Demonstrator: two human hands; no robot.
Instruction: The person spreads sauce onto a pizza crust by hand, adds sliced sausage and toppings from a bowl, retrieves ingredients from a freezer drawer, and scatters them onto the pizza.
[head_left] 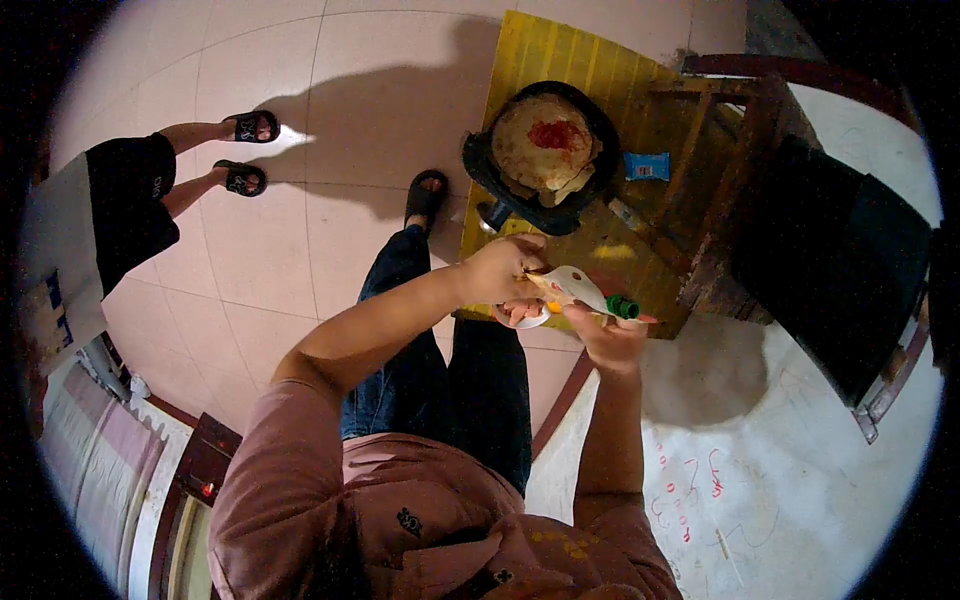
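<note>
A white squeeze pouch with coloured print (575, 283) and a green cap (622, 306) is stretched between my two hands. My left hand (500, 272) closes on its flat end. My right hand (610, 338) wraps around the part just below the cap. Partly hidden under the hands is a white dish (537, 318) with something orange at its edge; the rest of what it holds cannot be made out. Just beyond my hands sits a black pan (597, 125) holding round flatbreads (515, 150), with a red sauce patch (560, 135) on the top one.
The pan stands on a yellow table (540, 45). A blue packet (647, 166) lies right of it. A wooden stool-like frame (735, 190) and a black panel (835, 270) are on the right. Another person in dark shorts (130, 205) and sandals stands at the left.
</note>
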